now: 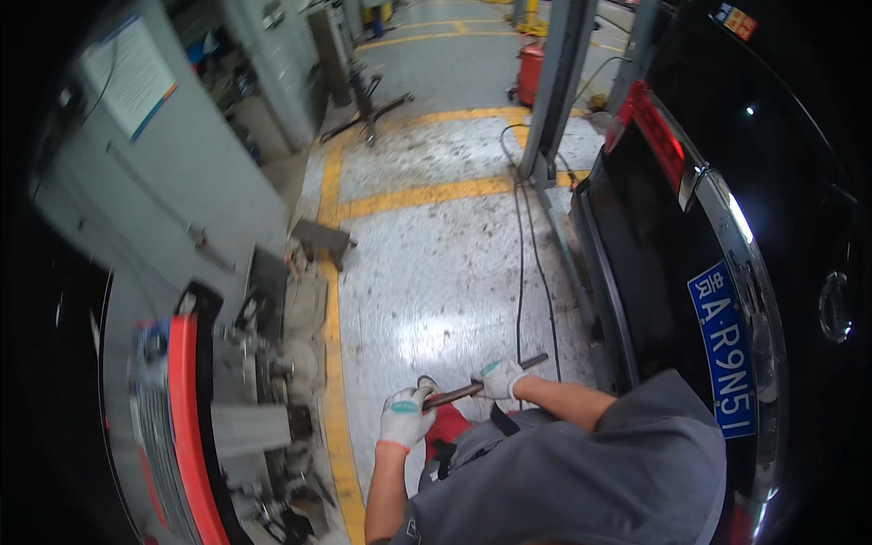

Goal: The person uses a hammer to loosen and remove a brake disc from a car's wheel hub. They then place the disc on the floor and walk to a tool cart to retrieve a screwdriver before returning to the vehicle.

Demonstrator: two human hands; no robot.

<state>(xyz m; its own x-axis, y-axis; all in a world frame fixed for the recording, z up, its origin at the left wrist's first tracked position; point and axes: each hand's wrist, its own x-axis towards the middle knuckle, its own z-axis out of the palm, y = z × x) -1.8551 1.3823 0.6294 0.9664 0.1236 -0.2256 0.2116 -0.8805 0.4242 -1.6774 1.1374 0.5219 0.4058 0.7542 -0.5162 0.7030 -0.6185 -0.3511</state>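
Note:
Both hands wear white knit gloves with a green patch on the back. Across the front of my body they hold a long, dark metal bar (pixel 454 396), tilted up toward the right. My left hand (pixel 405 417) is closed around the bar's lower left end. Further along it, my right hand (pixel 499 380) grips the bar, and a short length sticks out past that hand toward the car. The bar's exact kind is hard to make out. Below my hands is a part of my red trousers (pixel 445 425), with a shoe tip (pixel 425 382) beside them.
Close on my right stands a black car (pixel 627 245) with a blue number plate (pixel 724 350). Dark cables (pixel 521 272) run along the grey floor toward a lift post (pixel 556 100). To the left are metal machine parts (pixel 263 363) and a red-edged unit (pixel 186 409). Further off stands a red container (pixel 530 71).

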